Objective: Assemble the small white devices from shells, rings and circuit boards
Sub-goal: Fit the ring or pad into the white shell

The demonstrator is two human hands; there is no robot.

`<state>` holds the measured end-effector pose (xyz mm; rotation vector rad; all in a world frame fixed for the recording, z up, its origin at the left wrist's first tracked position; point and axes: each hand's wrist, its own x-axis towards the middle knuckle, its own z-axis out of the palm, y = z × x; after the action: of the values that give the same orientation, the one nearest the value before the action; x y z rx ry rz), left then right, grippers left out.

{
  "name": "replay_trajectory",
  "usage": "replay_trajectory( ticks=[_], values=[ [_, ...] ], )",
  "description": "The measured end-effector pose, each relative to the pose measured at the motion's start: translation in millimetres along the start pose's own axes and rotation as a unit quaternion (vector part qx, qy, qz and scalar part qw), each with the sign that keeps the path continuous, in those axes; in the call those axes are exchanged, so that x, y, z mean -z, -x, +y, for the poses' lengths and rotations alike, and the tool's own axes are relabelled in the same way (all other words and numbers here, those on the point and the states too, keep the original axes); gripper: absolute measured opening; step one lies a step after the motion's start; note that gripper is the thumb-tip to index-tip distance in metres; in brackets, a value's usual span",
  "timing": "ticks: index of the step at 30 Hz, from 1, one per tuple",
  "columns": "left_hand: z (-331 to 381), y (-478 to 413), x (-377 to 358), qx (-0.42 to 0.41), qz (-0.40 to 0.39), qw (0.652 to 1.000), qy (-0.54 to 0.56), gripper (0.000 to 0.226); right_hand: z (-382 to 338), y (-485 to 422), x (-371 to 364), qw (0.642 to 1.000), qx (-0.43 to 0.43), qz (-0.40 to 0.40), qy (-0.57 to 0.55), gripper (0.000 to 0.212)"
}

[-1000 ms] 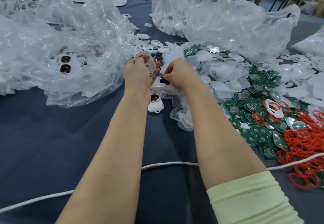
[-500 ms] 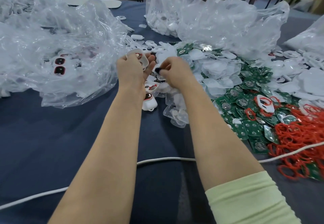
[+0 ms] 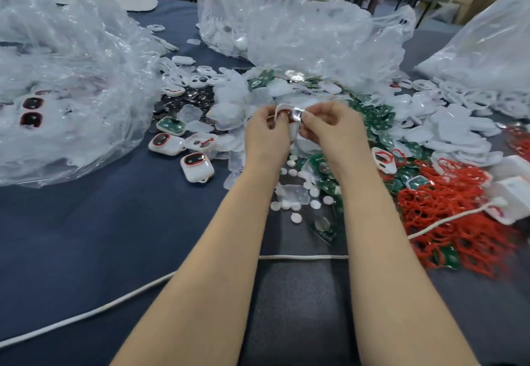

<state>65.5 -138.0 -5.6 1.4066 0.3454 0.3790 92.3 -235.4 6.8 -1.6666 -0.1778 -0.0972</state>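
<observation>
Fingers of left hand (image 3: 268, 136) curled round smooth white shell (image 3: 283, 107), right hand (image 3: 331, 129) pinching silvery piece (image 3: 297, 114)

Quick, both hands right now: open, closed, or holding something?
Left hand: grips a white shell.
Right hand: pinches a small shiny piece; what it is cannot be told.

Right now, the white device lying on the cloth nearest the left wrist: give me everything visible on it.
The white device is a rounded-square casing of glossy white plastic. Its top face carries a dark oval window with a red ring round it. A small white loop sticks out at its near edge. It looks closed, lies window up on the blue cloth, left of the left forearm; no hand touches it.
</observation>
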Motion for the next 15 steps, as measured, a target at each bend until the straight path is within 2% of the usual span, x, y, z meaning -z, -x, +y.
replay_trajectory(
  ticks=[3,6,9,15],
  values=[
    [-9,2,-1,0.013,-0.038,0.999,-0.014,0.02,12,2,3,0.999,0.008,0.024,0.031,0.017],
    [-10,1,2,0.053,-0.074,0.995,0.032,0.018,16,0,2,0.998,0.01,0.031,0.057,0.013],
    [-9,3,2,0.065,-0.099,0.99,0.079,0.02,15,0,-1,0.998,0.027,0.044,0.045,0.01],
    [-12,3,1,0.047,-0.107,0.99,0.081,0.022,18,4,-11,0.997,0.038,0.069,0.002,0.005]
  ],
)
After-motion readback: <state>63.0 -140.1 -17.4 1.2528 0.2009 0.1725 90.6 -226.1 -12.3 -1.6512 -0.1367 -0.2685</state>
